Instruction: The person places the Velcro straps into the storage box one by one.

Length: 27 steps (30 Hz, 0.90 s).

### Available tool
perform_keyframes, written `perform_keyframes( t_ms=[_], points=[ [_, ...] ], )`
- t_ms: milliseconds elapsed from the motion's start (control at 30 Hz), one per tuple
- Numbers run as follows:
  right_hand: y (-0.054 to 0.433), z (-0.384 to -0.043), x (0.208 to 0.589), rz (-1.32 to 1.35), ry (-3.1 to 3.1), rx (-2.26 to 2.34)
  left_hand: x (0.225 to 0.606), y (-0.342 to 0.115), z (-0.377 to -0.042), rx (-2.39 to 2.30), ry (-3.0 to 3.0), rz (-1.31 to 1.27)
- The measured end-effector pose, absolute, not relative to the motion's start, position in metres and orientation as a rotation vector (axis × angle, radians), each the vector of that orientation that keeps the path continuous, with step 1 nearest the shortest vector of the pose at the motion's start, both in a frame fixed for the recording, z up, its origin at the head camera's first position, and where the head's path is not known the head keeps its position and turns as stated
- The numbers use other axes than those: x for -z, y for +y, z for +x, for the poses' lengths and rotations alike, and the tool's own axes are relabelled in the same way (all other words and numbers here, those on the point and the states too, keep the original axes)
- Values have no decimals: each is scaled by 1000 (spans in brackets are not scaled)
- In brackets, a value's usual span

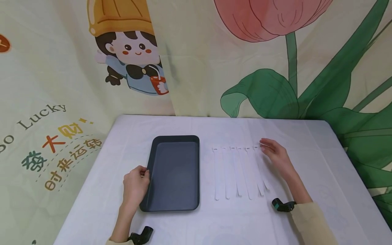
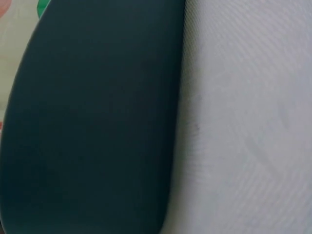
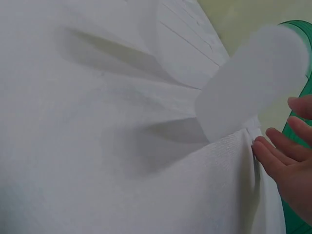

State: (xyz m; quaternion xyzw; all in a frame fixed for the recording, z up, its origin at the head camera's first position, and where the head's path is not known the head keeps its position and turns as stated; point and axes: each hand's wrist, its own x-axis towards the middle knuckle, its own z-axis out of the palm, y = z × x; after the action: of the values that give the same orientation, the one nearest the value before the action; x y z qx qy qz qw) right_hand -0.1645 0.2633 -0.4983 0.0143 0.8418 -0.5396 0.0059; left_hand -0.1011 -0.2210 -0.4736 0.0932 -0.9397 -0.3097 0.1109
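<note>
Lying flat, the dark tray (image 1: 175,175) looks rectangular and round-cornered.

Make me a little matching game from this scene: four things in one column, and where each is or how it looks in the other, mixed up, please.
Column one
1. Tray
2. Strips
3. Left hand
4. Right hand

Column two
A. White, laid side by side
B. By the far end of the rightmost strip
C. Dark, rectangular, with a raised rim
D. At the tray's left edge, fingers curled

Right pairs: 1-C, 2-A, 3-D, 4-B
</note>
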Motion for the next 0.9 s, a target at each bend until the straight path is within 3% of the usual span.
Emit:
perform_keyframes(
  t_ms=[467, 900],
  points=[
    [260, -179, 501, 74, 2516, 1771, 471, -222, -99, 909, -2783, 271],
    [257, -183, 510, 222, 2685, 1464, 472, -220, -98, 900, -2773, 283]
  ],
)
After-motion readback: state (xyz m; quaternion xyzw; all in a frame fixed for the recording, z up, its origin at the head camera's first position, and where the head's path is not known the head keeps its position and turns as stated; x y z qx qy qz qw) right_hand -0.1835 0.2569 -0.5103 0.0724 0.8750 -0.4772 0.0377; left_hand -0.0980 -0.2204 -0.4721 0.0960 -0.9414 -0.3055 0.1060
